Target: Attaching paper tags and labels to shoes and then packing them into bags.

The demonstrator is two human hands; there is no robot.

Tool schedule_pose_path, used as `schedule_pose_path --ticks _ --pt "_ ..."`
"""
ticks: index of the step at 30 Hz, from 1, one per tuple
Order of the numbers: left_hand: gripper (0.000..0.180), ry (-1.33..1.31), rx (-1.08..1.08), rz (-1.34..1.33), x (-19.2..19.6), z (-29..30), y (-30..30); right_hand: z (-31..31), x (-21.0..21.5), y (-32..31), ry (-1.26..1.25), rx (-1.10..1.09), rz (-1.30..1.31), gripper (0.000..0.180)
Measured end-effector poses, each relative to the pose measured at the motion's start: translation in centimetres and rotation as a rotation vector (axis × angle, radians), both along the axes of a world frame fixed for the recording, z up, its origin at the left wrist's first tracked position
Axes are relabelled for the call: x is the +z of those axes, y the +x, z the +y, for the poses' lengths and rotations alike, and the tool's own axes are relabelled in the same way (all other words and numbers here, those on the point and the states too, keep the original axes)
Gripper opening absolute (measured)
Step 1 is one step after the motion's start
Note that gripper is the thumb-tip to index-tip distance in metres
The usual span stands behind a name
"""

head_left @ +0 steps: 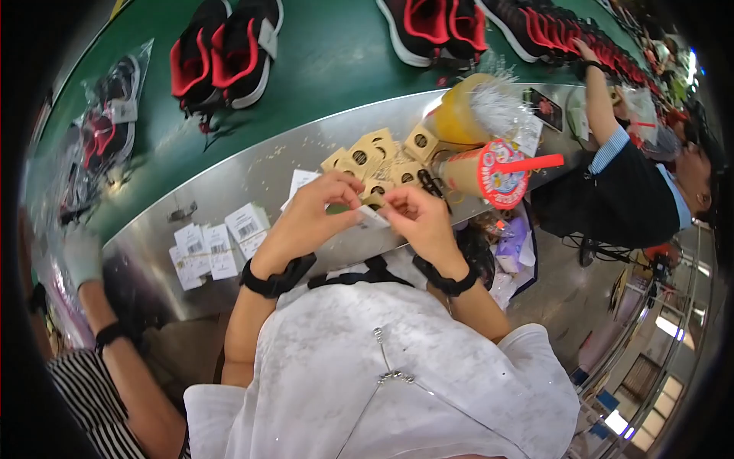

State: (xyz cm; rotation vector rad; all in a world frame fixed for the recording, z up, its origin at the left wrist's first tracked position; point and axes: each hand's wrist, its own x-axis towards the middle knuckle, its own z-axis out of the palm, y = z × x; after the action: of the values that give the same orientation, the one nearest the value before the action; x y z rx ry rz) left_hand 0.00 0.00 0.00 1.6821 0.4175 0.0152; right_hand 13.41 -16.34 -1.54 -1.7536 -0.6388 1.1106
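Note:
Between my hands, above the metal ledge, is a small white tag (pixel 373 216) with a tan card tag right behind it. My left hand (pixel 317 214) is closed, its thumb and fingertips at the left end of the white tag. My right hand (pixel 420 220) pinches the right end. Just beyond my fingers lies a loose pile of square tan tags (pixel 371 153) with dark round prints. Stacks of white barcode tags (pixel 222 245) lie to the left of my left hand. Another white tag (pixel 300 183) lies partly behind my left hand.
Pairs of black-and-red sneakers (pixel 229 57) stand on the green belt (pixel 321 69). A lidded drink cup (pixel 489 176) with a red straw and a yellow container (pixel 462 115) stand at right. Co-workers' arms reach in from both sides, a gloved hand (pixel 82 256) near bagged shoes (pixel 111 122).

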Motion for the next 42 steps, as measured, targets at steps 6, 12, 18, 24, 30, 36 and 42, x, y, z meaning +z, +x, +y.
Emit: schedule_pose_path --ticks 6,12,18,24,30,36,42 --pt "0.009 -0.367 0.225 -0.009 -1.0 0.2 4.0 -0.4 2.9 4.0 0.132 0.025 0.151 0.028" --pt "0.012 -0.367 0.409 -0.109 0.5 2.2 4.9 -3.7 16.9 16.0 0.509 0.897 -0.332 0.021" --pt "0.009 -0.262 0.350 -0.160 1.6 2.1 6.2 5.1 17.3 23.2 0.159 0.561 -0.957 0.016" --pt "0.009 -0.262 0.349 -0.109 2.1 2.8 6.9 10.4 11.4 22.7 0.085 1.068 -1.487 0.010" --pt "0.006 -0.054 0.162 -0.449 2.4 3.3 13.5 9.0 13.0 23.9 0.274 0.699 -1.139 0.007" --pt "0.010 -0.204 -0.216 -0.547 4.3 1.9 25.3 6.2 12.5 25.3 0.435 0.242 -0.627 0.013" --pt "0.015 -0.339 -0.135 -0.335 2.0 2.8 26.0 5.1 13.6 27.3 0.925 -0.030 0.043 0.013"
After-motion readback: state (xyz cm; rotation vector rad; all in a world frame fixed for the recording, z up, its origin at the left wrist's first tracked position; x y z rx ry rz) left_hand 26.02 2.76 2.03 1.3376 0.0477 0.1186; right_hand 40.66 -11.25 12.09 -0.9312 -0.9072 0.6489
